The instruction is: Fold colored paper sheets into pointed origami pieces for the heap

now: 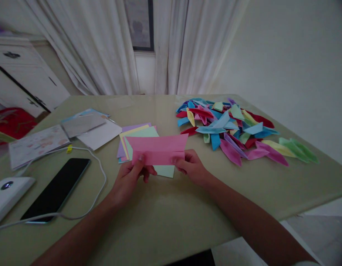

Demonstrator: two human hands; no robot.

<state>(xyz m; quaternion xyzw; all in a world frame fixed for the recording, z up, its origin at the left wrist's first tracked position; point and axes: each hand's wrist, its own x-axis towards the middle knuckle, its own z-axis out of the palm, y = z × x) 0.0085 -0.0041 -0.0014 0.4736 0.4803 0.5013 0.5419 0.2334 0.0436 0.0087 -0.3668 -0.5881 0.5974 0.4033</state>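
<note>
A pink sheet of paper (159, 146), with a folded band along its near edge, is held up between my two hands above the table. My left hand (132, 173) pinches its left end, thumb on top and fingers curled beneath. At the right end, my right hand (191, 166) grips the paper between thumb and fingers. Below and behind the sheet lies a loose stack of coloured paper (136, 133) in green, yellow, purple and blue, partly hidden by the pink sheet and my left hand.
A heap of folded colourful paper pieces (226, 125) covers the table's right back. At left lie a black phone (58, 188), a white device (11, 192), a white cable (104, 173), a floral card or booklet (39, 144) and white paper (100, 133). Curtains (104, 44) hang behind.
</note>
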